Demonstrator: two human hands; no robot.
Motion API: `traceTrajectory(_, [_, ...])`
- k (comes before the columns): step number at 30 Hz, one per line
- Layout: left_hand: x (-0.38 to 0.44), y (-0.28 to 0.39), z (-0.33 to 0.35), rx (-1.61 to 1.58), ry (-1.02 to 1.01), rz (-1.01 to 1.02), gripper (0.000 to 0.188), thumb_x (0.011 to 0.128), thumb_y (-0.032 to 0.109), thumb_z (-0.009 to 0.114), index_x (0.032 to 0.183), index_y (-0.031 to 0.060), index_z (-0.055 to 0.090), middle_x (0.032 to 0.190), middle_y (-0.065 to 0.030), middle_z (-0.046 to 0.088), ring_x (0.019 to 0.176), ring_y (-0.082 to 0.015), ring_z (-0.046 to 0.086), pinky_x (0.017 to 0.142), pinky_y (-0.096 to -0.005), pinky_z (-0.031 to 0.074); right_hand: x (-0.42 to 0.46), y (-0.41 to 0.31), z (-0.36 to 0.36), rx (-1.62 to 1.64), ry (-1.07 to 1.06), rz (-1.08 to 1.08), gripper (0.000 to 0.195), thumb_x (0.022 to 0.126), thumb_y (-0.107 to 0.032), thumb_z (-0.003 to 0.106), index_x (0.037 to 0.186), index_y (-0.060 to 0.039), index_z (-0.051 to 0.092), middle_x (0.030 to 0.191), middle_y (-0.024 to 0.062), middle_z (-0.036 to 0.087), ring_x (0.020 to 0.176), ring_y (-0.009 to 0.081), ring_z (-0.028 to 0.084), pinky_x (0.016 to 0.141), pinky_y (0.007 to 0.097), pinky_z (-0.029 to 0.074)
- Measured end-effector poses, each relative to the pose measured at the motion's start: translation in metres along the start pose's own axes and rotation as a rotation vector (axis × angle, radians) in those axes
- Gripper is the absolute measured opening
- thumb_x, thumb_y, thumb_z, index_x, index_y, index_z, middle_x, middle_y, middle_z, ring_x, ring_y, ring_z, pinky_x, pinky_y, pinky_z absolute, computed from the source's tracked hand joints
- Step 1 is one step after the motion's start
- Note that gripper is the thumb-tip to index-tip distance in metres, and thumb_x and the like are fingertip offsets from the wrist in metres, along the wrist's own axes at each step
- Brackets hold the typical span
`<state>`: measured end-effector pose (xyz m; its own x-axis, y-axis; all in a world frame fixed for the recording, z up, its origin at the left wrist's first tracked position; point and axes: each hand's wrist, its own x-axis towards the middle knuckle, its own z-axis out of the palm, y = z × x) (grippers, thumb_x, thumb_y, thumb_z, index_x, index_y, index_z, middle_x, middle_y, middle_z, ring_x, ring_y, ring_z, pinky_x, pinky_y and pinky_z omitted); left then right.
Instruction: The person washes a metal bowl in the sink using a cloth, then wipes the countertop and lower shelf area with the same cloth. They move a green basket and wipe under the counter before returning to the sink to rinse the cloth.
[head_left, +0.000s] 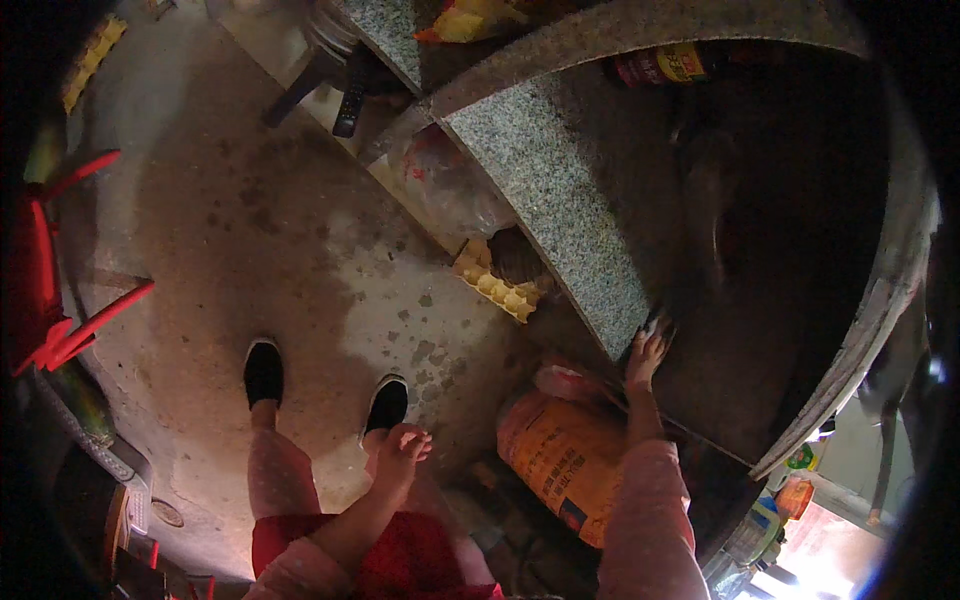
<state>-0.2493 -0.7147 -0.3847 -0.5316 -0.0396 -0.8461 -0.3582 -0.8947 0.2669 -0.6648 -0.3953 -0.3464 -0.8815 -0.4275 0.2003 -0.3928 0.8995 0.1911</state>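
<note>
My right hand (648, 354) reaches out to the end of a speckled granite slab (551, 202). Its fingers meet something small and pale at the slab's corner, too dark to make out. My left hand (405, 450) hangs over my legs with its fingers curled; no object shows in it. Below my right forearm lies an orange printed sack (559, 457), with a crumpled plastic bag (566, 381) at its top end. Right of the slab is a large dark recess within a curved rim (862, 337), its contents mostly hidden in shadow.
An egg carton (495, 289) and a clear plastic bag (454, 187) lie under the slab's edge. A red plastic stool (45, 277) stands at the far left. A remote control (350, 109) lies near the top, and a dark bottle with a yellow label (660, 65) sits beyond the slab.
</note>
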Motion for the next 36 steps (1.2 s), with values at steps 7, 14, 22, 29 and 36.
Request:
traceTrajectory(7, [0.000,0.006,-0.006,0.011,-0.069,0.046,0.013,0.092,0.017,0.058,0.099,0.0060,0.057,0.095,-0.0075,0.064,0.083,-0.0148,0.062,0.072,-0.0284,0.051,0.032,0.013,-0.055,0.277,-0.237,-0.030,0.047,0.097,-0.026,0.041,0.141,-0.0088,0.037,0.133,0.0208,0.045,0.120,0.0417,0.042,0.102,0.0454,0.033])
traceTrajectory(14, [0.006,-0.012,-0.012,-0.067,-0.012,0.043,0.011,0.091,0.017,0.061,0.096,0.0078,0.058,0.092,-0.0057,0.063,0.074,-0.0133,0.059,0.064,-0.0270,0.048,0.055,-0.065,-0.027,-0.121,-0.144,0.194,0.056,0.090,-0.018,0.052,0.143,-0.0141,0.035,0.132,0.0157,0.050,0.122,0.0377,0.045,0.098,0.0496,0.037])
traceTrajectory(22, [0.006,0.002,-0.012,-0.020,-0.081,0.028,0.010,0.091,0.020,0.062,0.095,0.0115,0.058,0.096,-0.0065,0.065,0.082,-0.0160,0.063,0.069,-0.0288,0.050,0.161,-0.077,0.018,-0.148,0.028,0.524,0.044,0.093,-0.033,0.041,0.133,-0.0152,0.050,0.130,0.0144,0.053,0.110,0.0367,0.056,0.086,0.0476,0.048])
traceTrajectory(29, [-0.003,0.011,-0.013,0.105,-0.033,0.032,0.014,0.091,0.022,0.063,0.099,0.0107,0.059,0.097,-0.0078,0.065,0.083,-0.0169,0.063,0.070,-0.0306,0.051,0.283,-0.345,-0.058,-0.029,-0.106,0.184,0.050,0.095,-0.047,0.034,0.133,-0.0164,0.046,0.136,0.0128,0.046,0.120,0.0374,0.046,0.095,0.0571,0.038])
traceTrajectory(36, [-0.006,0.013,-0.019,0.010,0.010,0.069,0.015,0.090,0.022,0.064,0.098,0.0108,0.062,0.094,-0.0078,0.066,0.079,-0.0158,0.063,0.068,-0.0313,0.052,0.148,-0.405,-0.120,0.622,-0.073,-0.578,0.030,0.089,-0.005,0.054,0.117,-0.0114,0.058,0.125,0.0137,0.051,0.114,0.0373,0.045,0.097,0.0459,0.037])
